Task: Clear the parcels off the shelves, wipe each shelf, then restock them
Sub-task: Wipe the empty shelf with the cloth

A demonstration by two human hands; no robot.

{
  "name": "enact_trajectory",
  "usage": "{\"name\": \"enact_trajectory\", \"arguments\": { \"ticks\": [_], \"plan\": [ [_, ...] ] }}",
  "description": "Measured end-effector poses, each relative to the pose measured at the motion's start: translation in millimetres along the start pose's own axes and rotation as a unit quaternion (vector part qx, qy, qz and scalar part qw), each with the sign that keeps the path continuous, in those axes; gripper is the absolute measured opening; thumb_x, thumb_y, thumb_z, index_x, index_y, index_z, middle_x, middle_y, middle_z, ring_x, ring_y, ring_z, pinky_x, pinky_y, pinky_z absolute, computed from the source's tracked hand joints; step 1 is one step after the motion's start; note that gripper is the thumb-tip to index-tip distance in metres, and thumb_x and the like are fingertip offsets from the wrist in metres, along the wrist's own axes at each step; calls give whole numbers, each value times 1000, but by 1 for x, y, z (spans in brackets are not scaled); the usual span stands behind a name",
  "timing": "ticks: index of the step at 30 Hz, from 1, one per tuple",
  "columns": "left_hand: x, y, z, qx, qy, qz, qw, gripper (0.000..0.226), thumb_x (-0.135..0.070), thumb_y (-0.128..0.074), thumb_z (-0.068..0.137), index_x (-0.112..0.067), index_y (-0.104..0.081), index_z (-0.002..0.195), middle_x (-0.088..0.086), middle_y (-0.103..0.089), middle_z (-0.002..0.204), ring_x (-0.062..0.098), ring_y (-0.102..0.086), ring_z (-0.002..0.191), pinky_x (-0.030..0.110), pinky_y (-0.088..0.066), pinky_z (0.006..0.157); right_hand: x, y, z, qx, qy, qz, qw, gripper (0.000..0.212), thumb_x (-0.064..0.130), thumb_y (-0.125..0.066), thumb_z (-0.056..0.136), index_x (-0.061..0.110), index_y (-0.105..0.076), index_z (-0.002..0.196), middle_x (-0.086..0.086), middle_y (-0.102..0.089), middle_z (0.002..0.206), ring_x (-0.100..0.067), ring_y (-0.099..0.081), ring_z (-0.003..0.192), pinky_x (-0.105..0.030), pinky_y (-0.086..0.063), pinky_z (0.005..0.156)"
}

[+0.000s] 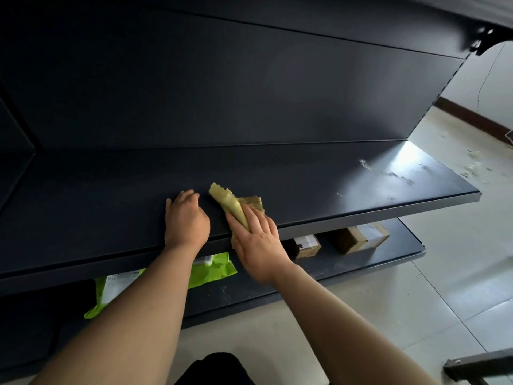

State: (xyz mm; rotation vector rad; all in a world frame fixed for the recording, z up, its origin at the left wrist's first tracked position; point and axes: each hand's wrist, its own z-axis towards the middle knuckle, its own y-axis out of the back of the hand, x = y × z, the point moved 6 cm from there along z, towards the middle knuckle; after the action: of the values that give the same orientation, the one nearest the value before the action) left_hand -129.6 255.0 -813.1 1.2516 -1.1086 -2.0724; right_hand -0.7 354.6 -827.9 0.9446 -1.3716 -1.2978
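Note:
A dark metal shelf (305, 179) runs across the view with no parcels on it; pale smears mark its right end. My right hand (256, 240) presses a crumpled yellow-green cloth (230, 201) onto the shelf near its front edge. My left hand (186, 218) rests just left of the cloth, fingers curled on the bare shelf, holding nothing. On the lower shelf (361, 262) lie a bright green parcel bag (205, 273), partly behind my left forearm, and two brown cardboard boxes (361, 238) (306, 245).
The shelf's dark back panel (222, 93) rises behind. Another shelf's underside and bracket (477, 43) hang at the top right. Pale tiled floor (444, 273) spreads to the right. A dark metal frame (480, 362) pokes in at the bottom right corner.

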Motion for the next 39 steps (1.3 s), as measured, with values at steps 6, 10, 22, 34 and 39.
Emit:
{"name": "enact_trajectory", "arguments": {
  "ticks": [6, 10, 22, 34, 39],
  "plan": [
    [-15, -4, -8, 23, -3, 94, 995, 51, -6, -46, 90, -4, -39, 140, 10, -35, 150, 23, -24, 142, 44, -11, 119, -67, 10, -16, -2, -2, -37, 999, 55, 44, -30, 102, 38, -10, 153, -8, -9, 161, -26, -7, 148, -39, -1, 120],
    [-47, -17, -13, 12, -25, 96, 995, 50, -3, -46, 89, -3, -41, 138, 9, -39, 147, 23, -28, 140, 42, -11, 119, -160, 26, -34, 6, -64, -36, 997, 55, 44, -24, 102, 40, -4, 152, -8, -6, 162, -23, 0, 149, -38, 3, 120],
    [-112, -64, -9, 30, -7, 74, 997, 40, -6, -38, 95, 1, -47, 133, 14, -42, 144, 28, -35, 135, 40, -20, 116, -225, 43, -25, -30, -129, -13, 991, 50, 42, -35, 98, 32, -37, 146, -10, -19, 159, -28, -12, 146, -43, -10, 119],
    [-214, -123, 25, 58, -59, 61, 995, 40, -22, -31, 102, -6, -41, 137, 7, -37, 146, 22, -28, 138, 39, -14, 117, -357, 68, -15, -22, -197, -39, 979, 49, 35, -32, 100, 34, -31, 148, -4, -13, 161, -23, -12, 147, -43, -7, 119],
    [-215, -143, 28, 60, -51, 68, 995, 41, -24, -31, 102, -8, -41, 138, 6, -32, 150, 20, -22, 141, 38, -10, 118, -359, 62, -2, -9, -210, -41, 977, 54, 40, -27, 99, 28, -23, 151, -9, 1, 162, -28, -3, 148, -44, -1, 120]
  ]
}}
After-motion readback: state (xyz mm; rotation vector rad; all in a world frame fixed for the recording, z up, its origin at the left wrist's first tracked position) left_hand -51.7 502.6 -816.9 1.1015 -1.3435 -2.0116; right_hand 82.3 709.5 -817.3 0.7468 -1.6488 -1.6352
